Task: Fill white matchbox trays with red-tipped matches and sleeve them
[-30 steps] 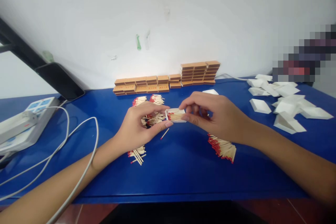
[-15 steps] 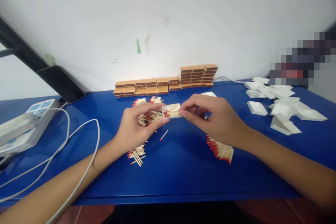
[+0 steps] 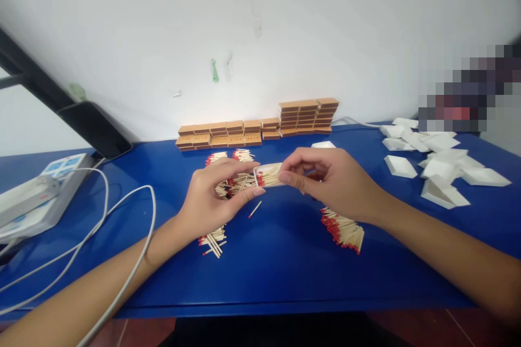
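Observation:
Between my hands is a small white matchbox tray (image 3: 272, 167), raised above the blue table, with red-tipped matches (image 3: 267, 178) lying in it. Thumb and fingers of my left hand (image 3: 222, 187) grip its left end. My right hand (image 3: 321, 176) is closed at the right end, pinching the pale ends of matches inside; its other fingers are partly hidden. Behind and below my left hand lie heaps of matches (image 3: 243, 181), partly covered by it. One loose match (image 3: 255, 209) rests on the table in front. Another match pile (image 3: 343, 230) is below my right wrist.
Orange-brown matchboxes (image 3: 307, 117) stand stacked along the wall. Several white empty trays (image 3: 443, 165) are heaped at the right, and another tray (image 3: 323, 145) lies behind my right hand. At the left are a power strip (image 3: 30, 198), a dark phone-like slab (image 3: 95, 129) and a white cable (image 3: 152, 211) crossing my left forearm.
The tray and both hands have shifted very slightly. My right fingers have moved a little over the tray, and more match heads show clustered at its left end.

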Available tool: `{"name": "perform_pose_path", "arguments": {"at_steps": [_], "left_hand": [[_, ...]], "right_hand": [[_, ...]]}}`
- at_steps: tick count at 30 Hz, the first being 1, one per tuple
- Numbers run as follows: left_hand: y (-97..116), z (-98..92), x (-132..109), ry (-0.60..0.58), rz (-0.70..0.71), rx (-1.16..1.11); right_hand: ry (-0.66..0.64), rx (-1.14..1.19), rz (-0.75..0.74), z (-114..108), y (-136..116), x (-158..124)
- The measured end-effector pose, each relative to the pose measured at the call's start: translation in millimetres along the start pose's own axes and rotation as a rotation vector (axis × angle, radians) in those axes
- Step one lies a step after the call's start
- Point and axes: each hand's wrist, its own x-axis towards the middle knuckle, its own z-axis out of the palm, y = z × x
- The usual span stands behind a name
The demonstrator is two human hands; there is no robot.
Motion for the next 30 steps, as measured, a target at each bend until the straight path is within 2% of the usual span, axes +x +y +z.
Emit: {"name": "perform_pose_path", "arguments": {"at_steps": [6, 13, 19, 23, 24, 25, 27, 30], "left_hand": [[0, 0.6, 0, -0.03, 0.017, -0.001], [1, -0.3, 1, -0.07, 0.097, 0.021], [-1, -0.1, 2, -0.059, 0.108, 0.035], [-4, -0.1, 0, -0.053, 0.062, 0.081], [-5, -0.2, 0, -0.052, 0.044, 0.093], [-6, -0.3, -1, -0.052, 0.029, 0.104], [-8, -0.5, -1, -0.058, 0.011, 0.119], [-11, -0.4, -1, -0.076, 0.012, 0.114]], "right_hand": [[0.056, -0.115, -0.084, 3, 2, -2], [0.028, -0.329, -0.361, 4, 6, -3], [0.032, -0.332, -0.331, 3, 3, -3], [0.081, -0.369, -0.283, -21, -2, 3], [0.063, -0.391, -0.252, -31, -1, 5], [-0.009, -0.409, -0.203, -41, 1, 7], [-0.267, -0.458, -0.095, -61, 8, 11], [-0.498, -0.502, 0.034, -79, 24, 12]]}}
